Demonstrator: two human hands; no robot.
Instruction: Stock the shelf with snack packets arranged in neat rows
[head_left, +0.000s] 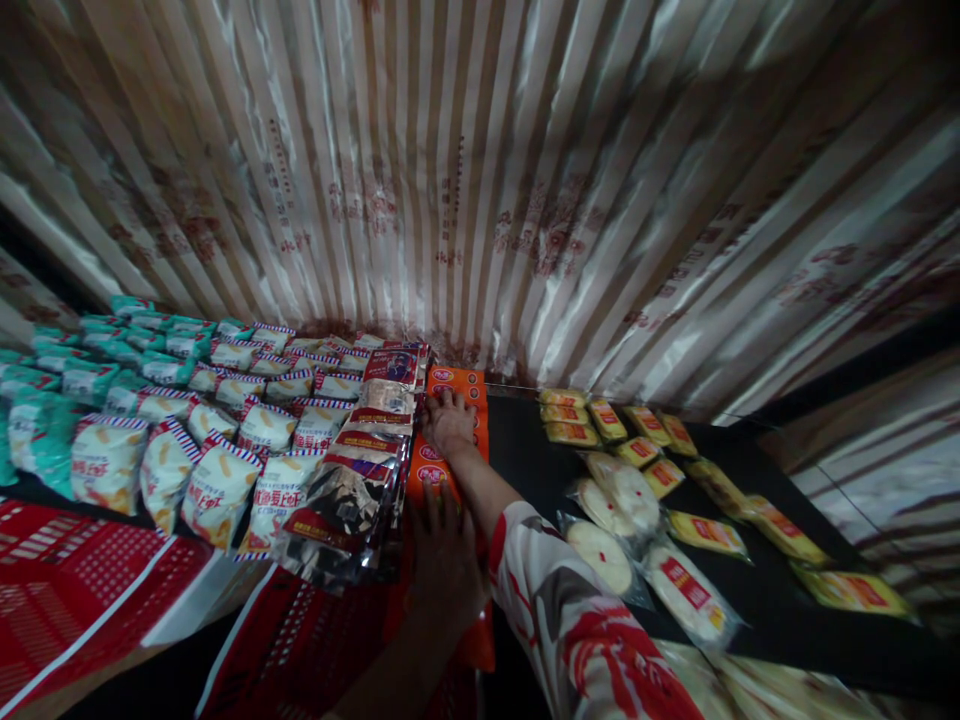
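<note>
The orange packets (429,465) lie in a row on the black table (517,450), beside maroon-and-silver packets (352,475), apparently to separate kinds. The right hand (450,425) rests open on them; the left hand (448,560), dimly lit, appears likewise spread.

Smooth orange packaging (429,455), glossy foil-like packets (341,490), matt black tabletop (517,445), shiny creased sheeting (450,150), cloth sleeve (600,635)
</note>
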